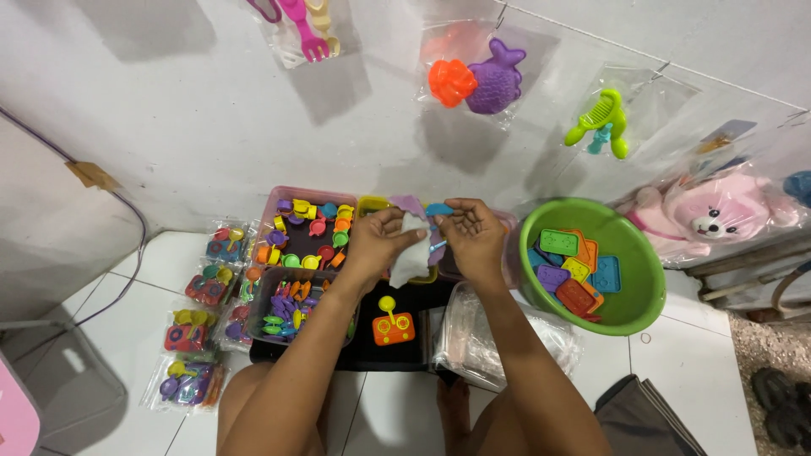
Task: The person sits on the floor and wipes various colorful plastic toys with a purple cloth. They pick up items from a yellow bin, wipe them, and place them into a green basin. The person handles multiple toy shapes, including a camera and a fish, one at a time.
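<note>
We hold a small clear bag [411, 253] pinched in our left hand [380, 241] above the toy trays [308, 228], mouth up for filling; our right hand [473, 235] grips small coloured toys [435, 211] at it

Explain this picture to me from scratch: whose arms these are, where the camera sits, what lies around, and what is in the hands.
There is one picture, taken by a camera worn on a person's head and looking down, so the two bare arms coming up from the bottom edge are that person's own. The person sits on a white tiled floor facing a white wall. The left hand and the right hand meet over a small clear plastic bag, with small coloured toy pieces at the fingers. Below lie trays of small coloured plastic toys, an orange toy on a black surface, and a stack of clear bags. At left are filled toy packets; at right, a green basin holds flat coloured pieces.
</note>
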